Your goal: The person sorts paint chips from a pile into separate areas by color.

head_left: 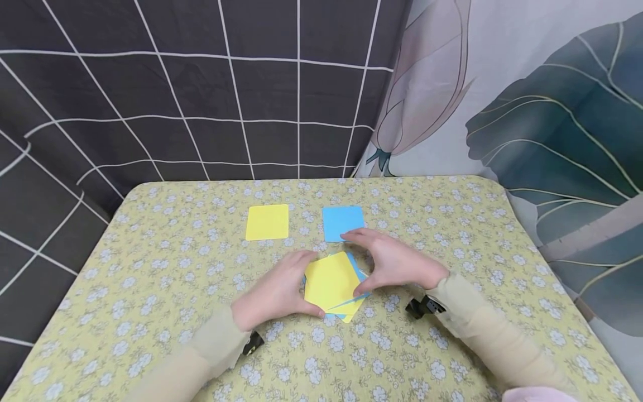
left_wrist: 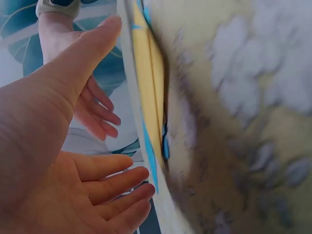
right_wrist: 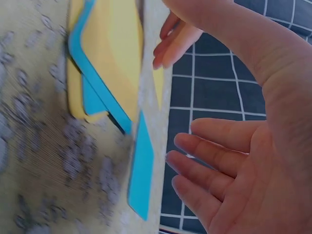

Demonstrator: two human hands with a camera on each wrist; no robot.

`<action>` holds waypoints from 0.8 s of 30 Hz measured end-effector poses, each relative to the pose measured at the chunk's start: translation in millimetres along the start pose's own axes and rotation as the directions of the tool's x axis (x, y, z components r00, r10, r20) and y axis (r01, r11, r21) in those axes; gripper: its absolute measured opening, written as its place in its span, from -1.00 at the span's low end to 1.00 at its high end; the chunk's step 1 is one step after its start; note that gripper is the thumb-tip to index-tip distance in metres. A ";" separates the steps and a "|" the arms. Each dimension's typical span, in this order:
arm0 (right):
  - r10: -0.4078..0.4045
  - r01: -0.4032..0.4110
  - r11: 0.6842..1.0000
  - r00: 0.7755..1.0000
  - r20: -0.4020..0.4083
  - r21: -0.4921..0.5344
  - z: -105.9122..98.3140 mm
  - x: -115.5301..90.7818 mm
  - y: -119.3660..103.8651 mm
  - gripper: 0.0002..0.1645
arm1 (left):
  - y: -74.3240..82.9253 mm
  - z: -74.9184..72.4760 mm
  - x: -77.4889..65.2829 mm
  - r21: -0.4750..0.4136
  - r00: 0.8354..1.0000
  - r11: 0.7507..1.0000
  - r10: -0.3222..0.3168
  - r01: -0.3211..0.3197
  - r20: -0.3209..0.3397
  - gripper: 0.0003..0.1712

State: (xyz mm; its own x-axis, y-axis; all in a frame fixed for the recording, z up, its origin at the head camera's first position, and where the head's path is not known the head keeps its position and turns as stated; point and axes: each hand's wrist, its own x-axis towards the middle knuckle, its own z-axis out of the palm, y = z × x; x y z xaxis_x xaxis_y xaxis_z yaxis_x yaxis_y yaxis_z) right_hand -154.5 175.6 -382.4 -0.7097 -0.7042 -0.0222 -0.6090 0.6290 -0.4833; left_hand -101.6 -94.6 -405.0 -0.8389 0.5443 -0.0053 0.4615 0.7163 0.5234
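A loose pile of square yellow and blue cards [head_left: 331, 282] lies on the tablecloth with a yellow card on top; the cards under it stick out at odd angles. On the pile's left side is my left hand [head_left: 278, 293], thumb and fingers spread around its edge. My right hand [head_left: 397, 259] curves over the pile's right side, its fingertips near the lower edge of a single blue card [head_left: 341, 220]. In the wrist views both hands have relaxed, extended fingers and hold nothing. The pile's layers [left_wrist: 150, 83] show edge-on in the left wrist view.
A single yellow card [head_left: 267, 222] lies left of the blue one, beyond the pile. The table wears a yellow floral cloth [head_left: 166, 268]. Behind it hangs a dark gridded curtain [head_left: 201, 89]; a leaf-patterned curtain [head_left: 562, 139] hangs at the right.
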 end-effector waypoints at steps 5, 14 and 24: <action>-0.016 0.016 1.000 0.999 0.037 0.005 11.4 -0.3 -1.1 0.32 | 1.8 6.4 -3.1 -0.003 0.999 1.000 0.030 -0.030 0.011 0.34; -0.028 0.029 0.999 0.996 0.080 -0.019 27.9 -1.7 0.3 0.34 | 4.3 11.0 -4.5 0.040 0.999 0.998 0.047 -0.047 0.014 0.26; -0.013 0.011 1.000 0.998 0.068 0.026 30.3 -1.2 2.0 0.18 | 2.4 10.9 -4.2 0.014 0.998 0.998 0.062 -0.062 0.012 0.23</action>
State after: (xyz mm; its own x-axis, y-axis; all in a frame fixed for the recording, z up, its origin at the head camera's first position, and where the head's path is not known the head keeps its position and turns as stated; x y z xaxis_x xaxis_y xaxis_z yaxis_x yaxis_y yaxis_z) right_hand -144.1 167.7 -409.9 -0.6760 -0.7330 -0.0757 -0.6074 0.6124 -0.5060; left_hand -93.7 -90.4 -413.0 -0.8049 0.5931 0.0169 0.5170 0.6870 0.5106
